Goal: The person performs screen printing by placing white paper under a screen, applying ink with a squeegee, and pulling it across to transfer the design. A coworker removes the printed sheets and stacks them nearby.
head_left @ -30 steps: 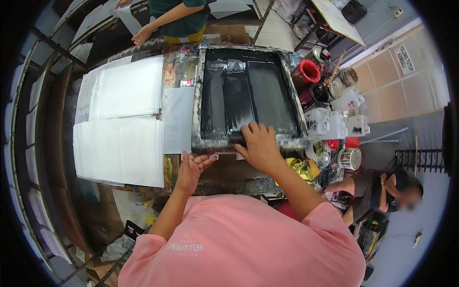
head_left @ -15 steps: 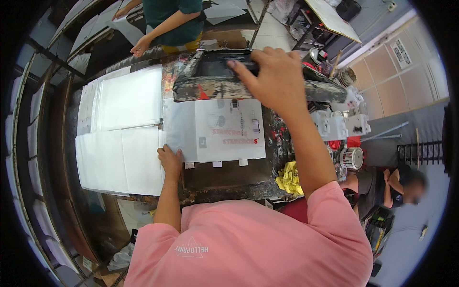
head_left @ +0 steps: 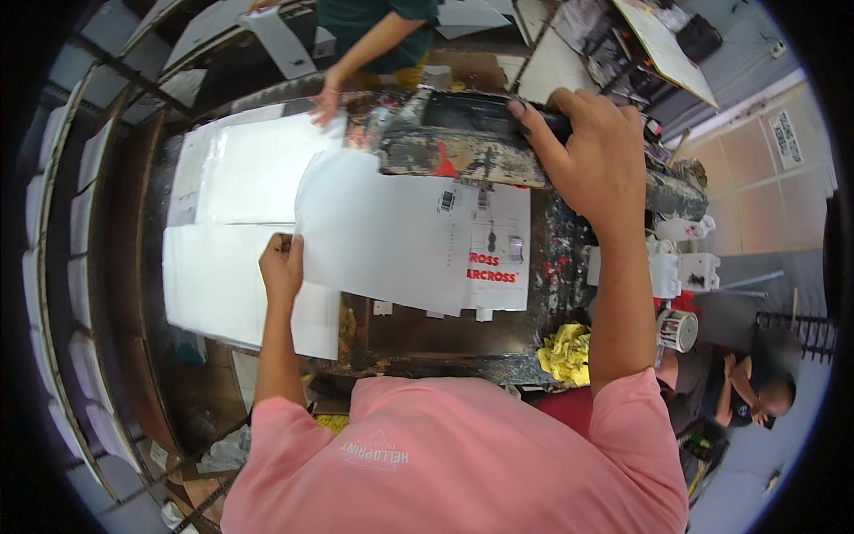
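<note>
Between thumb and fingers, my left hand (head_left: 282, 267) pinches the left edge of a white sheet (head_left: 382, 231). The sheet is partly lifted and overlaps a printed sheet (head_left: 509, 298) with red lettering, lying flat on the dark work surface. My right hand (head_left: 594, 160) is wrapped over the front bar of a paint-stained screen-printing frame (head_left: 480, 160), which is raised beyond the sheets. Small white tabs (head_left: 483, 314) show at the near edge of the printed sheet. To the left lie two groups of white sheets, one farther (head_left: 253, 173) and one nearer (head_left: 231, 276).
A co-worker's hand (head_left: 329, 102) reaches over the far sheets. A crumpled yellow cloth (head_left: 565, 354) lies at the table's right near corner. White containers (head_left: 698, 271) and a paint bucket (head_left: 678, 330) stand at right. Racks (head_left: 93, 294) line the left; another person sits at right.
My left hand has drawn the white sheet leftward, uncovering a printed sheet with fuller red lettering below. The right hand keeps its hold on the raised frame. The co-worker's hand has come over the far sheets.
</note>
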`<state>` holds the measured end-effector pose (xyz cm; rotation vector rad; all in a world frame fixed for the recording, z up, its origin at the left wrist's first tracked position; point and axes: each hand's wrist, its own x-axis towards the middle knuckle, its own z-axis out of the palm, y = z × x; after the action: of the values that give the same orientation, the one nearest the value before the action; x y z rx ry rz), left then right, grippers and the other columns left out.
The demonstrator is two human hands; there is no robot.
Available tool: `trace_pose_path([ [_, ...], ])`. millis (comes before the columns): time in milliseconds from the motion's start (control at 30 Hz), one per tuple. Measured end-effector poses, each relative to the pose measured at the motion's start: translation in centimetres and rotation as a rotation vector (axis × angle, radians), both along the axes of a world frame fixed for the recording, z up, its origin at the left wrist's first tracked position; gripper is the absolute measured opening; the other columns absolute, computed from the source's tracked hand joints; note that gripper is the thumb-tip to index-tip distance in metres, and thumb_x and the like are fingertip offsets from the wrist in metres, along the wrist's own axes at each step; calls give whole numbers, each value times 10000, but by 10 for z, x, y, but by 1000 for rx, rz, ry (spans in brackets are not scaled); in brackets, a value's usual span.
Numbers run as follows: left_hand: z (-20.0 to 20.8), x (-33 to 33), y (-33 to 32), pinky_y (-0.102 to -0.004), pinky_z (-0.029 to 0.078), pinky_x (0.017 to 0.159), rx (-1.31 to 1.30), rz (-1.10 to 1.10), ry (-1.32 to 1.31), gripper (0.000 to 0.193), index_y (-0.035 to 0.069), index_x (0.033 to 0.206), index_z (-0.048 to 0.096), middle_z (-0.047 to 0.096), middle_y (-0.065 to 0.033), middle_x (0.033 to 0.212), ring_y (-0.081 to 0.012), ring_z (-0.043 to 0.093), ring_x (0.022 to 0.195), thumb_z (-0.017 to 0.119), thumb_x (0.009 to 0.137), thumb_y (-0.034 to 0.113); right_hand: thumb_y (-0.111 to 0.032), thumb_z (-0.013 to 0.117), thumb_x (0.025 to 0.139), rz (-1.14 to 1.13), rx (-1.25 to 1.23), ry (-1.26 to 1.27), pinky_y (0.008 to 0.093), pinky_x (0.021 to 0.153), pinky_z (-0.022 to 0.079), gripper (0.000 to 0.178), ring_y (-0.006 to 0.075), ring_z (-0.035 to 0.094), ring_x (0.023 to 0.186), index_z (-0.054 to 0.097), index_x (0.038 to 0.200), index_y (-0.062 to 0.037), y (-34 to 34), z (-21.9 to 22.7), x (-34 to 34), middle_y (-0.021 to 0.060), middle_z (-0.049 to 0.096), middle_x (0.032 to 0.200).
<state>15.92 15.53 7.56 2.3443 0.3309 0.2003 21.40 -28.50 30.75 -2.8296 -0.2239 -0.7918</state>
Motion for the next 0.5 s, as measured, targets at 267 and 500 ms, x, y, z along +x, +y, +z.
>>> trace_pose_path([
  [267,-46,-14,124,-514,483,1109,743,370,-202,705,-40,1460,574,567,-295,1453,-464,570,1323,743,997,464,-591,660,988,14,-29,24,475,843,429,572,333,676,905,792,936,-37,10,-15,-29,134,714,864],
  [500,-118,-259,15,-408,537,967,-167,374,20,638,-43,1380,635,670,-206,1259,-306,652,1098,857,942,366,-581,637,1014,30,-66,-49,489,875,440,551,339,675,937,783,957,-53,8,-45,-55,124,721,918],
])
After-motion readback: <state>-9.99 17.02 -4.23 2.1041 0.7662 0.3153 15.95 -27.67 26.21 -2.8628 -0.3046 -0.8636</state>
